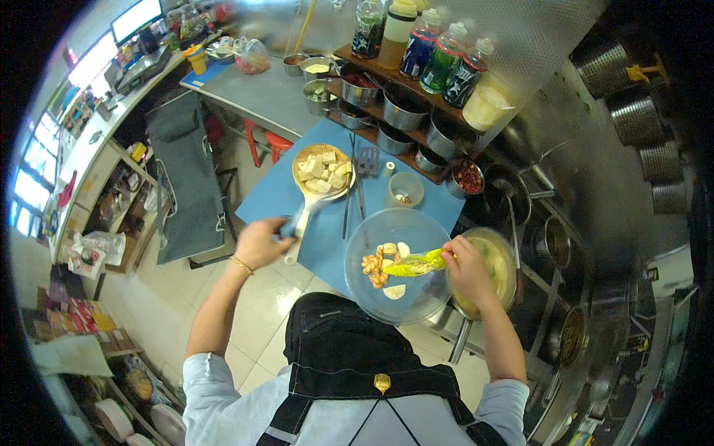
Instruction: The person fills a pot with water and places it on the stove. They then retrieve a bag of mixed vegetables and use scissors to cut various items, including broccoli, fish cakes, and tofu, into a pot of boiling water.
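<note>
My left hand [261, 243] grips the dark handle of a blurred utensil, perhaps scissors or a knife, beside the white handle of a strainer [301, 231]. Pale tofu-like chunks [324, 170] fill the strainer on the blue mat [265, 198]. With my right hand [464, 265] I pinch one end of a yellow-green plastic packet [415, 263] over a large clear bowl [362, 240]. Below the packet, twisted brown dough-like pieces [375, 271] and pale slices [394, 291] lie in the bowl. Chopsticks [347, 206] rest right of the strainer.
A small clear cup [405, 189] stands behind the bowl. Metal seasoning pots [403, 111] and bottles [437, 58] line the rack. A pot of yellowish liquid [491, 262] sits at the right, by several pans [558, 242]. A folding lounger [181, 167] stands at the left.
</note>
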Available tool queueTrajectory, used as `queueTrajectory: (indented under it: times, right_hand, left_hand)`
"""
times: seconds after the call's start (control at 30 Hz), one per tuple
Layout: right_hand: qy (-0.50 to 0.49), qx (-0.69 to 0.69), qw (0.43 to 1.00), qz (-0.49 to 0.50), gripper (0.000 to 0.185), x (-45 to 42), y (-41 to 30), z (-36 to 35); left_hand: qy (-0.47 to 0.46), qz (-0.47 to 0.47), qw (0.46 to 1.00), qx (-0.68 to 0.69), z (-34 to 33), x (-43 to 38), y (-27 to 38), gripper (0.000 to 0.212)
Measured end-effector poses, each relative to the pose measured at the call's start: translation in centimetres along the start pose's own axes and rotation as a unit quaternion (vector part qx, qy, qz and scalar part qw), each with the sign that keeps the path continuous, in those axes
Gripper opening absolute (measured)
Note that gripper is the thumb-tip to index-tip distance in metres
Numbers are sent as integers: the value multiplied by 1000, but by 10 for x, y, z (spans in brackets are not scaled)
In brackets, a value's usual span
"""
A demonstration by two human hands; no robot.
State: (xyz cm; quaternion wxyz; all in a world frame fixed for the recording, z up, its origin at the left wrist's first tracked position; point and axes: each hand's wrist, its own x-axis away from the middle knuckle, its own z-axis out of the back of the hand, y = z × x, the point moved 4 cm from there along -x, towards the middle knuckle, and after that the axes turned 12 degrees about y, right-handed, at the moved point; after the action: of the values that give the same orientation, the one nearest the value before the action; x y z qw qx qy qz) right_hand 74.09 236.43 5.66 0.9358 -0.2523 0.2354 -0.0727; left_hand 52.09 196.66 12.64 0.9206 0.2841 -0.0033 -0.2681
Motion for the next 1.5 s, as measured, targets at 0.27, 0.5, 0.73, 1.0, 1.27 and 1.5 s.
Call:
queueTrajectory:
  times: [0.27,0.5,0.73,1.0,1.27,1.5]
  right_hand:
    - [23,-8,993,-114,11,23,-22,-34]
    - [93,-41,976,-193,14,-4,-129,-23]
    - [221,-42,928,-296,16,18,-114,-49]
    - [287,-19,909,-302,16,29,-78,-68]
    - [293,-172,821,-460,19,22,-84,-56]
    - [287,-81,852,-430,21,40,7,-55]
  left_hand:
    - [12,90,978,-190,-99,-36,-177,33]
    - [-69,-26,965,-250,-139,-88,-183,18]
    - [103,-145,984,7,-86,-82,-86,8]
    - [-52,-376,892,245,-143,16,135,22]
    - [-51,-490,854,166,-184,18,158,18]
    - [-112,-560,810,129,-180,42,150,9]
